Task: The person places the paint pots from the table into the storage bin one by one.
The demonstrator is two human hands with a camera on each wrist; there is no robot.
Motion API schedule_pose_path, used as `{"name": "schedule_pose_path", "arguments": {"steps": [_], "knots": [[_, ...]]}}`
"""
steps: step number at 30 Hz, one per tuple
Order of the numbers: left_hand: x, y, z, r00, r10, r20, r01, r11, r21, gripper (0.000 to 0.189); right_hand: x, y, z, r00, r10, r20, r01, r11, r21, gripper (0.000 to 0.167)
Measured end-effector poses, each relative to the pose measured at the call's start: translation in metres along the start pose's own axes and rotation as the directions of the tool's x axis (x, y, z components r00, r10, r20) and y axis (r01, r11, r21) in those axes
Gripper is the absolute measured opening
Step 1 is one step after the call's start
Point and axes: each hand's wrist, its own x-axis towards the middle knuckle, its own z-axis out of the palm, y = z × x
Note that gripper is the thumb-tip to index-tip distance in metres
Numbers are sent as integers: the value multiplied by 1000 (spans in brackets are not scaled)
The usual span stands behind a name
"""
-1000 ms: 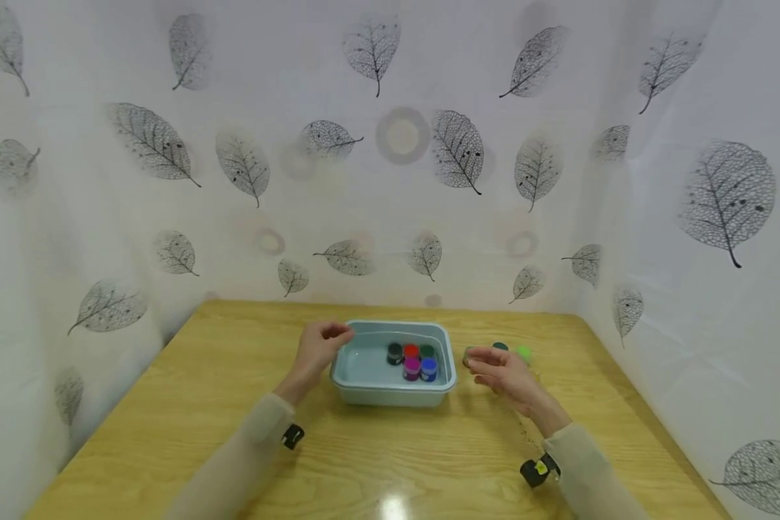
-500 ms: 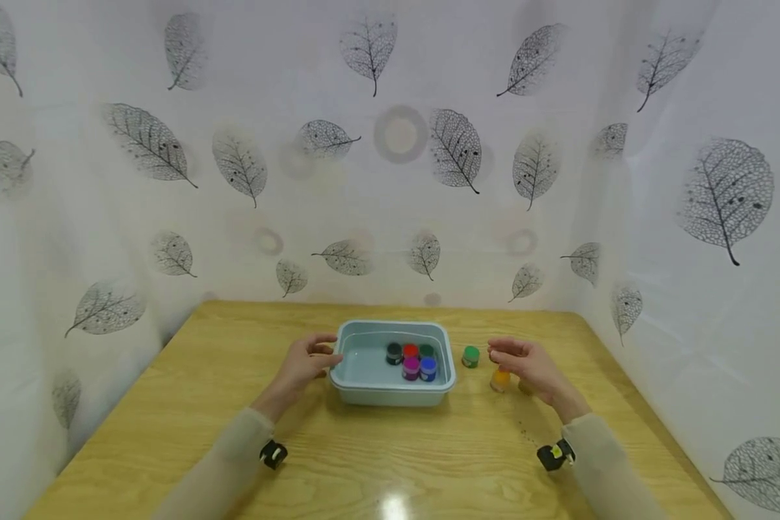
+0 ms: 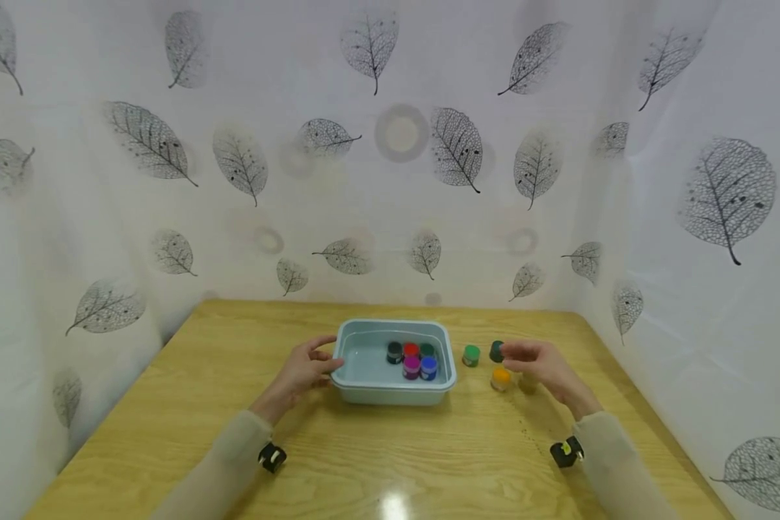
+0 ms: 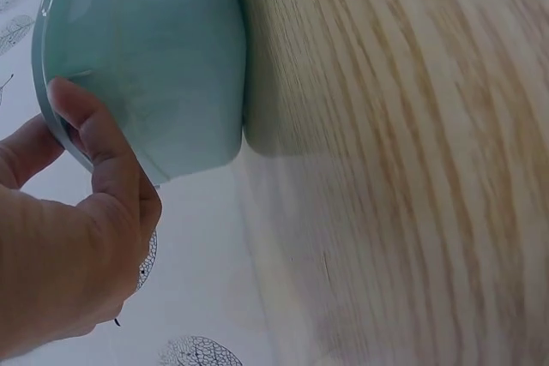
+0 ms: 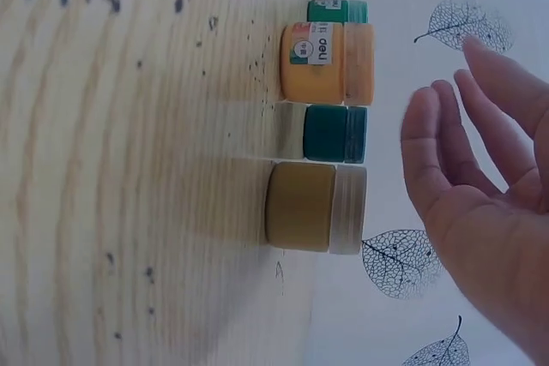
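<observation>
My left hand pinches the left rim of a pale blue plastic basin, thumb and finger on either side of the edge in the left wrist view. Paint jars in black, red, dark green, magenta and blue stand inside. My right hand hovers beside the loose jars, fingers loosely bent and holding nothing. Nearest are a teal jar and an ochre jar; an orange jar and a green jar stand beyond.
The wooden table carries small dark specks near the right hand. A white curtain with a leaf print hangs behind the table and along both sides.
My left hand has come down from above the basin's left edge onto its rim. My right hand has moved right, away from the green jar, uncovering the orange and teal jars.
</observation>
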Motion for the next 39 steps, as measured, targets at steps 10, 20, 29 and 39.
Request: {"name": "schedule_pose_path", "arguments": {"steps": [10,20,29,39], "knots": [[-3,1,0,1000,-1,16,1,1000,11,61,1,-1,12,986,-24,165,41,994,-98,51],[-2,1,0,999,-32,6,32,999,4,59,7,2,19,966,-76,245,115,982,-147,52],[-1,1,0,1000,-19,19,19,1000,4,59,10,5,25,968,-72,241,120,975,-187,53],[-2,-1,0,1000,-19,8,19,1000,5,58,8,-8,30,982,-11,189,33,994,-109,52]]}}
